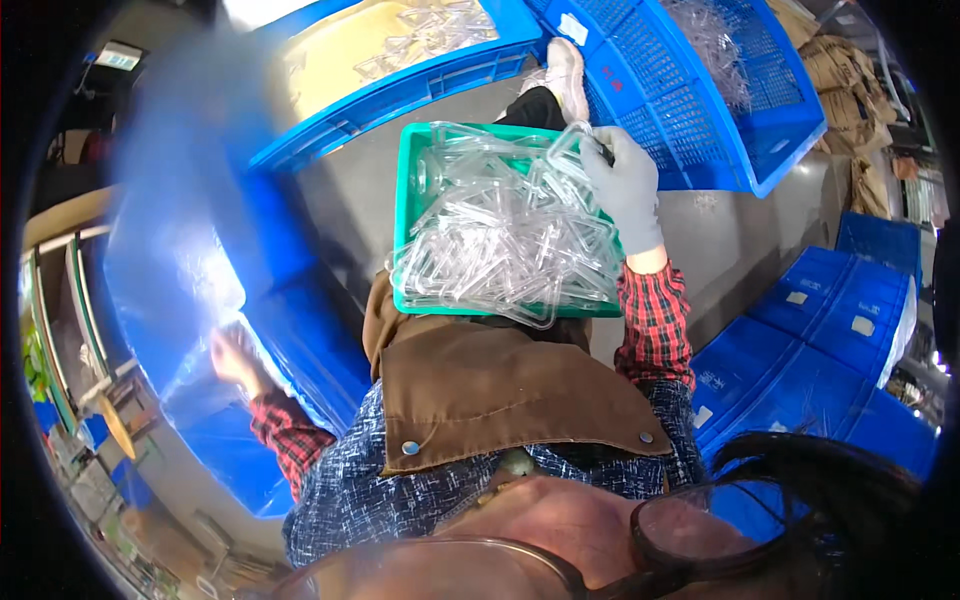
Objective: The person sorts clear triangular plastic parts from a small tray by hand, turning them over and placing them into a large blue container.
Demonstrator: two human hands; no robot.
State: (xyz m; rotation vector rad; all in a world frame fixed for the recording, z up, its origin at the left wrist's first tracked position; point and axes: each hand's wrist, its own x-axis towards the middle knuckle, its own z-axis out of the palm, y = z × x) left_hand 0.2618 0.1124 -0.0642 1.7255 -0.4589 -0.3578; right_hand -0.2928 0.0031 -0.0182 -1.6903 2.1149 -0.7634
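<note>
A green tray (404, 190) rests on my lap, heaped with clear bent plastic pieces (500, 235). At its far right corner my right hand (627, 185), in a grey glove, has its fingers closed on a clear plastic piece (566, 145). A small dark thing (604, 152) shows by the fingertips; its kind is unclear. Off to the left, my left hand (234, 358) is beside clear plastic film (205, 270) over a large blue crate (310, 320). The hand looks bare and is smeared by motion, so its fingers and anything in them cannot be made out.
Ahead stands a blue crate (400, 92) with a yellowish bottom and clear pieces in it. A blue mesh-sided crate (650, 90) at the far right holds more. Blue crates (800, 340) are at the right, brown sacks (850, 90) behind. My shoe (567, 80) is between the far crates.
</note>
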